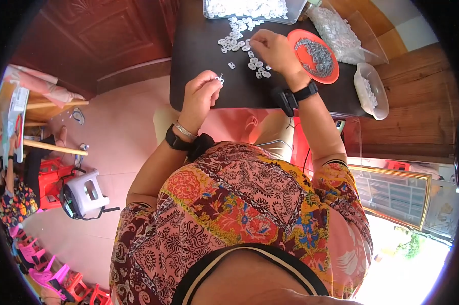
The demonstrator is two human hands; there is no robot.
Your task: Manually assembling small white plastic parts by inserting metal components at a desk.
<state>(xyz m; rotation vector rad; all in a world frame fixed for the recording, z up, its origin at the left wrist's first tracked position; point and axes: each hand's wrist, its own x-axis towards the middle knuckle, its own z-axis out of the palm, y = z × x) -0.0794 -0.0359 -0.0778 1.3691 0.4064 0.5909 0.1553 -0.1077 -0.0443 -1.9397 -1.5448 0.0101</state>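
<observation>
Near the table's front edge, my left hand [201, 96] pinches a small white plastic piece [219, 80] with a thin bit of metal sticking up from it. My right hand [274, 50] reaches over the table with its fingers bent together at the edge of a loose pile of small white plastic pieces [234, 43] with holes; what lies between those fingertips is hidden. Nearer to me, a smaller cluster of oval white pieces [256, 64] lies below my right hand. One single white piece [231, 65] sits apart, between my two hands.
A red plate [332, 76] of small metal parts is right of my right hand. Behind are a clear tray [292, 18] of white pieces and a filled plastic bag [336, 35]. A translucent bowl [381, 111] stands at the right edge. Another person [18, 203] sits far left near stools.
</observation>
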